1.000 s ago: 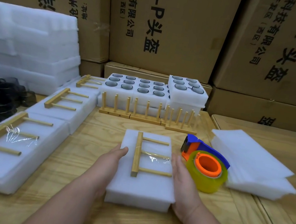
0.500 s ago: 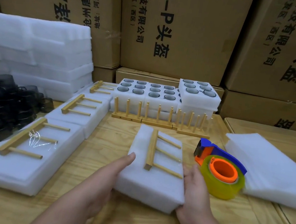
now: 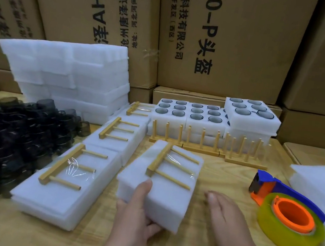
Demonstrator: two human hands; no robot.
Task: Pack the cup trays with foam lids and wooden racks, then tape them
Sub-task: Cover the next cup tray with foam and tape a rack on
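Stacked cardboard cartons (image 3: 226,40) printed with black characters walled the far side of a pale wooden worktop (image 3: 219,184). Item in hand: one taped foam pack (image 3: 161,186), white, with a wooden rack (image 3: 169,168) strapped flat on its lid under clear tape, tilted with its near end raised off the worktop near the front edge, centre. Left hand (image 3: 136,218) gripped the pack's near left corner, thumb on top, fingers curled beneath. Right hand (image 3: 225,215) lay apart from the pack, just to its right, fingers straight and relaxed, holding nothing. Finished packs: three more, each with a rack on top, in a row running from the front left towards the back; nearest of these (image 3: 66,184) lay just beside the held pack. Dark translucent cups (image 3: 11,134) crowded the left edge. Tall pile of foam trays (image 3: 71,73) stood at the back left. Open cup trays (image 3: 193,114), cups seated in round wells, sat along the back edge, one more tray (image 3: 251,116) stacked higher at their right. Upright wooden racks (image 3: 208,143) stood in line before them. Tape dispenser (image 3: 290,214), blue and orange with a yellowish roll, rested at the right, touching a stack of foam lids (image 3: 323,185) by the right edge.
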